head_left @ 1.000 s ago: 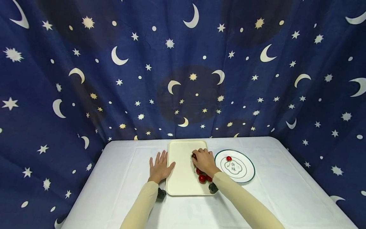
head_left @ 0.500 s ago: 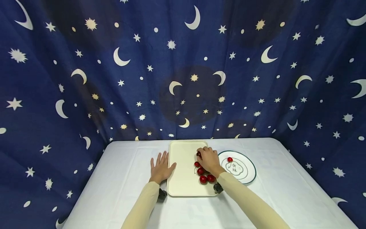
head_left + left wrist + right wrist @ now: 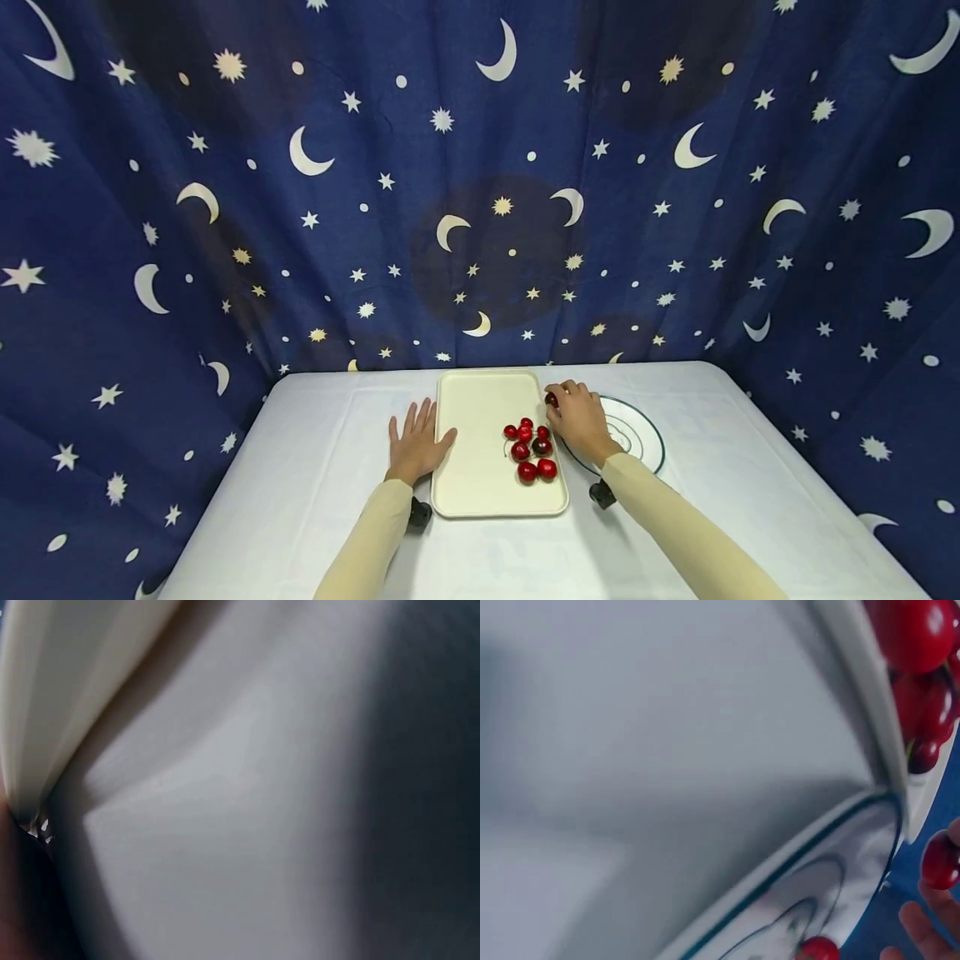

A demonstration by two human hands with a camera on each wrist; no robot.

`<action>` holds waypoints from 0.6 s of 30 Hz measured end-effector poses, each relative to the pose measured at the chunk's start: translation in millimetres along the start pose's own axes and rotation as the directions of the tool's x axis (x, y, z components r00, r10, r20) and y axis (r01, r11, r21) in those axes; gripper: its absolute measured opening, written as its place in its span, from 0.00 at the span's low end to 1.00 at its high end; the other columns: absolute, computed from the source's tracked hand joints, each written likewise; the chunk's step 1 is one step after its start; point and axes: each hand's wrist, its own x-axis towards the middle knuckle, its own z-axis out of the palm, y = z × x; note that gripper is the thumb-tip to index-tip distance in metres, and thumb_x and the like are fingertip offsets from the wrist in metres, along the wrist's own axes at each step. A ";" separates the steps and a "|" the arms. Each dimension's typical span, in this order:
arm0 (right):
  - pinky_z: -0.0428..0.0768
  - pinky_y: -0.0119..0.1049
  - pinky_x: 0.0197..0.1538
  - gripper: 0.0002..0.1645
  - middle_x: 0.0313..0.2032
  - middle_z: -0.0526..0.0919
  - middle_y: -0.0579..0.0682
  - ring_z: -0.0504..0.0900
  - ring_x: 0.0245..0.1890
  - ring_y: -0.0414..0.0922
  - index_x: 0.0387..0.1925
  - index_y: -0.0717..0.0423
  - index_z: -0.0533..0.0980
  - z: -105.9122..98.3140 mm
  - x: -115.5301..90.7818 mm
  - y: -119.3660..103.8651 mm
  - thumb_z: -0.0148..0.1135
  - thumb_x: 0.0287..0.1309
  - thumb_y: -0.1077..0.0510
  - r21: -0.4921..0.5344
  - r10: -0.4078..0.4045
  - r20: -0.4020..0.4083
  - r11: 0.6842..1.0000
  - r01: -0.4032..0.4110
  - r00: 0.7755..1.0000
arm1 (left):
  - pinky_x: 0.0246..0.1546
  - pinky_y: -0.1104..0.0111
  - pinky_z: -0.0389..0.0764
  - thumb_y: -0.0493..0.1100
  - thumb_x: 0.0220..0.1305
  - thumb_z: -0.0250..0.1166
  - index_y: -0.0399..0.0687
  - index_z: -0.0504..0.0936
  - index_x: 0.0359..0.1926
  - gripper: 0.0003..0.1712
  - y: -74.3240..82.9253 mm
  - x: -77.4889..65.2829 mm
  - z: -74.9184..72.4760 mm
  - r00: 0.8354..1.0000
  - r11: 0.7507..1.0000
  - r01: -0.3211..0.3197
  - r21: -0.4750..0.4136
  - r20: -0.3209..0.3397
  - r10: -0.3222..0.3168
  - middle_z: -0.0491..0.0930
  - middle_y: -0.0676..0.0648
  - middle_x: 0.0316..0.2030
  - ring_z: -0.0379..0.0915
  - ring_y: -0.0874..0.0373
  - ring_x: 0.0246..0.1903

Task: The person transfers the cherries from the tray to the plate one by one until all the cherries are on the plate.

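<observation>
Pinched in the fingertips of my right hand [image 3: 582,423] is a dark red cherry [image 3: 939,860], held above the gap between tray and plate. Several red cherries [image 3: 527,472] lie together on the right half of the cream rectangular tray [image 3: 468,497]. My left hand [image 3: 415,445] rests with spread fingers along the tray's left side, its thumb over the rim. The white plate [image 3: 655,450] with a dark green edge is partly covered by my right hand and wrist in the head view. On it, the right wrist view shows another cherry [image 3: 818,949].
A white cloth [image 3: 300,483] covers the table. Behind it hangs a dark blue curtain [image 3: 360,225] patterned with moons and stars. The tray's right rim stands close to the plate's left edge. A black wrist camera [image 3: 602,493] sits under my right wrist.
My right hand has carried the pinched cherry rightward from over the tray to the plate's left edge, uncovering the cherries on the tray. My left hand has stayed in place.
</observation>
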 end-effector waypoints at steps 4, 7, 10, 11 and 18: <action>0.77 0.58 0.55 0.22 0.56 0.82 0.60 0.80 0.55 0.59 0.61 0.53 0.79 -1.7 -4.6 13.5 0.60 0.69 0.52 -0.014 0.008 -0.012 1.000 -0.008 1.000 | 0.82 0.40 0.32 0.74 0.74 0.41 0.52 0.48 0.83 0.49 -0.8 0.1 1.2 1.000 1.000 -0.002 -0.003 -0.006 0.002 0.43 0.51 0.84 0.34 0.48 0.85; 0.77 0.58 0.54 0.22 0.56 0.82 0.61 0.79 0.55 0.60 0.61 0.54 0.79 -4.6 -7.7 22.9 0.60 0.68 0.53 -0.023 0.018 -0.036 1.000 -0.019 0.999 | 0.82 0.40 0.32 0.74 0.74 0.41 0.52 0.47 0.83 0.49 -2.0 1.2 2.2 1.000 1.000 -0.005 0.002 -0.008 0.005 0.43 0.51 0.84 0.34 0.48 0.85; 0.77 0.60 0.53 0.22 0.54 0.83 0.63 0.80 0.54 0.62 0.59 0.57 0.80 -8.2 -11.7 31.4 0.61 0.66 0.56 -0.019 0.029 -0.059 0.999 -0.030 0.998 | 0.82 0.40 0.32 0.75 0.73 0.40 0.54 0.46 0.83 0.49 -3.7 2.9 4.0 1.000 1.000 -0.002 0.013 -0.001 0.002 0.42 0.52 0.84 0.33 0.49 0.85; 0.77 0.60 0.53 0.22 0.54 0.83 0.63 0.80 0.53 0.62 0.58 0.58 0.80 -9.2 -13.2 34.2 0.61 0.65 0.56 -0.019 0.036 -0.061 0.999 -0.037 0.997 | 0.82 0.40 0.32 0.75 0.73 0.40 0.54 0.46 0.83 0.49 -4.4 3.4 4.8 1.000 1.000 -0.003 0.013 0.000 0.003 0.42 0.52 0.84 0.33 0.49 0.85; 0.75 0.62 0.53 0.25 0.56 0.80 0.66 0.78 0.56 0.64 0.60 0.60 0.78 -11.3 -19.5 49.9 0.61 0.63 0.56 -0.035 0.123 0.021 0.992 -0.123 0.992 | 0.82 0.40 0.33 0.76 0.72 0.39 0.56 0.44 0.84 0.50 -7.4 8.0 7.9 1.000 1.000 0.001 0.031 0.003 -0.002 0.42 0.53 0.84 0.33 0.49 0.85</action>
